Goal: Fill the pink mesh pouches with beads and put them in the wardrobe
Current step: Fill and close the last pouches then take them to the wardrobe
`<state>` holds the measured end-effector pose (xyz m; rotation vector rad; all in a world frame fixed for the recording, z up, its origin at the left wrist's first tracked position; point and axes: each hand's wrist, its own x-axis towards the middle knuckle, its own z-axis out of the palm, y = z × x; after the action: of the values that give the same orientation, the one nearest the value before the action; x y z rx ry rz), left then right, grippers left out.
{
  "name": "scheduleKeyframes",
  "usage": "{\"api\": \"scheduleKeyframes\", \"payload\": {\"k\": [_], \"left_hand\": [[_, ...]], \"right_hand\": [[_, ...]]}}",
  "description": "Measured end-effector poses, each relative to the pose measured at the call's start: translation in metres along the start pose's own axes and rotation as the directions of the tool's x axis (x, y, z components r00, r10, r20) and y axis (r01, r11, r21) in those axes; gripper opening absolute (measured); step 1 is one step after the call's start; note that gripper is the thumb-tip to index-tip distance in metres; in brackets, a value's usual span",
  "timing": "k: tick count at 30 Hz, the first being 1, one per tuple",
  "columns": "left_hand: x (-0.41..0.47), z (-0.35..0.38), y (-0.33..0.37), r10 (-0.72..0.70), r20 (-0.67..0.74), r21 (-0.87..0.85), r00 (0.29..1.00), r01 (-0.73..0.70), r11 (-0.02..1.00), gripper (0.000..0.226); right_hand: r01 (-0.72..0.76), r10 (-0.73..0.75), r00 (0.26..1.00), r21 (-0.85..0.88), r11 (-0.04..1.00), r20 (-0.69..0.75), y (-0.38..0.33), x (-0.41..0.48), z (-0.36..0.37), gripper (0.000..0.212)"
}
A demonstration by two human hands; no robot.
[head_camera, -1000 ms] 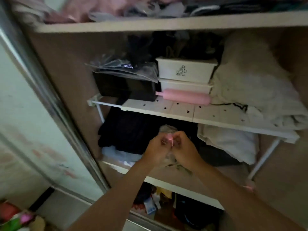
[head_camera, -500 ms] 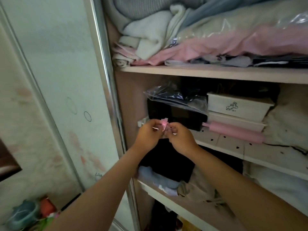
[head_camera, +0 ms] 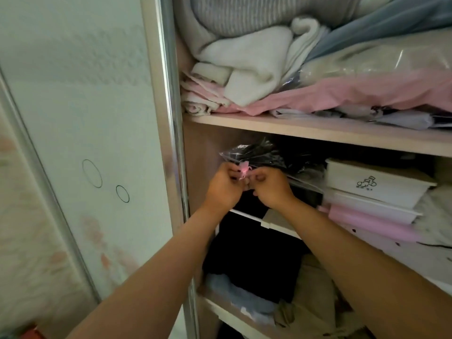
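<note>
Now both my hands are raised in front of the open wardrobe (head_camera: 199,143), close together, to the left of the white box (head_camera: 374,182) that has a small sock drawing on it. Between them I hold the pink pouch (head_camera: 244,168). My left hand (head_camera: 223,189) has its fingers curled and pinches the pouch from the left side. My right hand (head_camera: 271,189) has its fingers curled too and pinches it from the right side. Only the top of the pouch shows above my fingers. The rest is hidden, so I cannot tell if beads are inside. The pouch is held in the air, at about the height of the white box.

Just behind the pouch, also left of the white box, lies a clear plastic bag (head_camera: 259,155) with dark clothes in it. Directly under the white box is a second white box (head_camera: 371,206), and under that a pink roll (head_camera: 367,223). Lower and to the left of the white box, a white rack (head_camera: 269,222) crosses over folded black clothes (head_camera: 256,253). Above the white box is a wooden shelf board (head_camera: 318,133), and on it folded blankets (head_camera: 256,69) are piled. Far to the left of the white box stands the pale sliding door (head_camera: 85,118), with two circles drawn on it.
</note>
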<state>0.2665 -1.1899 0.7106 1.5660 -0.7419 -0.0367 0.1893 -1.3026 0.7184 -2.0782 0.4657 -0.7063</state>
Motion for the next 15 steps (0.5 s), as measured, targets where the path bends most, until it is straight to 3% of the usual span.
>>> {"api": "scheduleKeyframes", "payload": {"k": [3,9,15], "left_hand": [[-0.002,0.007,-0.02,-0.029,0.08,-0.057,0.996,0.033,0.998,0.034],[-0.02,0.032,-0.041,-0.048,0.324,0.121,0.945,0.009,0.993,0.021],[-0.045,0.042,-0.054,-0.202,0.269,0.059,0.942,0.194,0.979,0.016]], "right_hand": [[-0.035,0.036,0.999,-0.139,0.99,0.006,0.011,-0.007,0.001,0.018],[-0.133,0.126,0.991,-0.287,0.949,-0.045,0.039,-0.037,-0.029,0.015],[-0.128,0.143,0.987,-0.179,0.976,0.071,0.064,-0.075,-0.02,0.026]]}}
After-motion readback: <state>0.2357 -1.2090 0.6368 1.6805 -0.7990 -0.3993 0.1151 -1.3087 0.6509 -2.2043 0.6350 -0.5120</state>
